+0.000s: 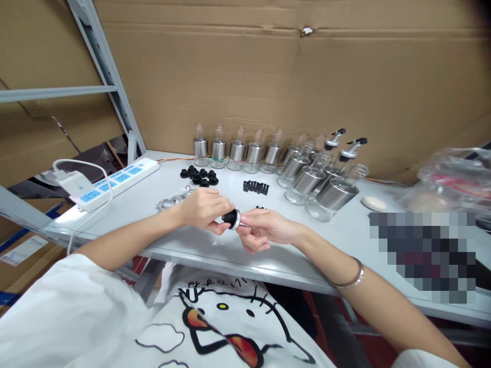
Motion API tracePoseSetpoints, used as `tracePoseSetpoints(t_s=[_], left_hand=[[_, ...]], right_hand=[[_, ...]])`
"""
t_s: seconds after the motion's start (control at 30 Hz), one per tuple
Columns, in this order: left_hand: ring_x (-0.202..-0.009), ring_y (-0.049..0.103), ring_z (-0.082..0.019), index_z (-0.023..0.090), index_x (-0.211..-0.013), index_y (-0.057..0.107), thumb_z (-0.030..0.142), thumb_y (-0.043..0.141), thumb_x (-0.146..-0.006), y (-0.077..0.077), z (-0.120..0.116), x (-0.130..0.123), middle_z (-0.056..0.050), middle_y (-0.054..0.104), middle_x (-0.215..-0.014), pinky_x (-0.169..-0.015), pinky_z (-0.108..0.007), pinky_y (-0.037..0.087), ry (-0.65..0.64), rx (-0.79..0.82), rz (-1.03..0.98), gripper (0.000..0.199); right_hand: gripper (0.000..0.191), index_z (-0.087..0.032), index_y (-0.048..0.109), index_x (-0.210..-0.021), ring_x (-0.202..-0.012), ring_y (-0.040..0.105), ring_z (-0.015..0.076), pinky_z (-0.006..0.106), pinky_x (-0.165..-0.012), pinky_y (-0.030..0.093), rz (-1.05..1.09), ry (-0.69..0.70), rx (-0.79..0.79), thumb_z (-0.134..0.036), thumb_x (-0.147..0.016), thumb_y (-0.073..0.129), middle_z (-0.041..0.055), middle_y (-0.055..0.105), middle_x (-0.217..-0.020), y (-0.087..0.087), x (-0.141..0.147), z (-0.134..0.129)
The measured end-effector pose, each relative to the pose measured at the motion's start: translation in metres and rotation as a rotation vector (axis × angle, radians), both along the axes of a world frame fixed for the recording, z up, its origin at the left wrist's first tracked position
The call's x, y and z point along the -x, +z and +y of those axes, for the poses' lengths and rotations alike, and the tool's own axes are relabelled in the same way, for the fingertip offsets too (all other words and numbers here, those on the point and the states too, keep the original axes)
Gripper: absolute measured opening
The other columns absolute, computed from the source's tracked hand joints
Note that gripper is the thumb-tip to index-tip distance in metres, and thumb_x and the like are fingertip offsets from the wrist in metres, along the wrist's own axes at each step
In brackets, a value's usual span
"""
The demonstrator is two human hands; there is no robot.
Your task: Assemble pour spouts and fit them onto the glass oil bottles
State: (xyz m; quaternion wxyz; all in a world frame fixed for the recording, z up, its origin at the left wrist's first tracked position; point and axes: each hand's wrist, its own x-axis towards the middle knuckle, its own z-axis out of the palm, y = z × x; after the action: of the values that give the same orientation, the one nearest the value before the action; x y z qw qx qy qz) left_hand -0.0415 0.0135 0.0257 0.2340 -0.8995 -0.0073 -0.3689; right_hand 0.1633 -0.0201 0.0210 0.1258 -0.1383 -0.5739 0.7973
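Above the front part of the table, my two hands meet at a bottle pourer [232,219] with a black ribbed stopper and a silver metal cap. My left hand [204,208] has its fingers closed round the black stopper end. On the other side, the thumb and fingers of my right hand [267,228] pinch the metal spout side. Behind my left hand lie several silver spouts [169,202], partly hidden by it. Farther back is a cluster of black rubber stoppers [199,177], and to its right a row of small black caps [255,187].
Glass bottles with steel sleeves [255,153] line the back; two at the right carry fitted pourers [351,150]. A power strip [118,181] with a white cable lies at left. At right are a white oval object [374,204], a plastic bag [456,179] and a blurred-out item.
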Motion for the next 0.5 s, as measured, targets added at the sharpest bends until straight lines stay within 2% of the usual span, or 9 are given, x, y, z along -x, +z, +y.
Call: tracePoseSetpoints(t_s=[0.1, 0.2, 0.37, 0.5], left_hand=[[-0.042, 0.046, -0.011, 0.019, -0.076, 0.049, 0.038, 0.028, -0.093, 0.002, 0.000, -0.003, 0.001, 0.056, -0.054, -0.046, -0.024, 0.038, 0.041, -0.045, -0.043, 0.033], [-0.042, 0.044, -0.012, 0.020, -0.069, 0.046, 0.040, 0.027, -0.092, 0.002, 0.000, -0.006, 0.001, 0.053, -0.052, -0.045, -0.025, 0.036, 0.054, -0.056, -0.104, 0.036], [-0.040, 0.037, -0.011, 0.021, -0.063, 0.042, 0.034, 0.026, -0.093, 0.002, -0.003, -0.007, 0.003, 0.046, -0.047, -0.044, -0.024, 0.033, 0.057, -0.085, -0.113, 0.036], [-0.038, 0.032, -0.011, 0.021, -0.060, 0.038, 0.033, 0.021, -0.095, 0.013, -0.004, -0.005, 0.004, 0.041, -0.044, -0.044, -0.024, 0.031, 0.028, -0.087, -0.115, 0.041]], right_hand=[[0.040, -0.017, 0.042, -0.069, -0.034, 0.026, 0.0039, 0.027, -0.061, 0.042, 0.015, -0.006, -0.008, -0.050, -0.090, 0.051, -0.0136, 0.029, -0.041, -0.001, 0.002, 0.000], [0.043, -0.019, 0.039, -0.064, -0.033, 0.025, 0.0045, 0.027, -0.060, 0.042, 0.028, -0.037, 0.006, -0.051, -0.090, 0.050, -0.0136, 0.027, -0.039, -0.002, 0.002, 0.002], [0.043, -0.018, 0.042, -0.065, -0.034, 0.024, 0.0045, 0.028, -0.061, 0.043, 0.024, -0.070, -0.002, -0.053, -0.088, 0.054, -0.0140, 0.027, -0.039, -0.004, 0.004, 0.003], [0.045, -0.018, 0.044, -0.068, -0.036, 0.022, 0.0039, 0.028, -0.060, 0.042, 0.046, -0.097, -0.049, -0.057, -0.085, 0.057, -0.0145, 0.026, -0.042, 0.001, 0.009, -0.002]])
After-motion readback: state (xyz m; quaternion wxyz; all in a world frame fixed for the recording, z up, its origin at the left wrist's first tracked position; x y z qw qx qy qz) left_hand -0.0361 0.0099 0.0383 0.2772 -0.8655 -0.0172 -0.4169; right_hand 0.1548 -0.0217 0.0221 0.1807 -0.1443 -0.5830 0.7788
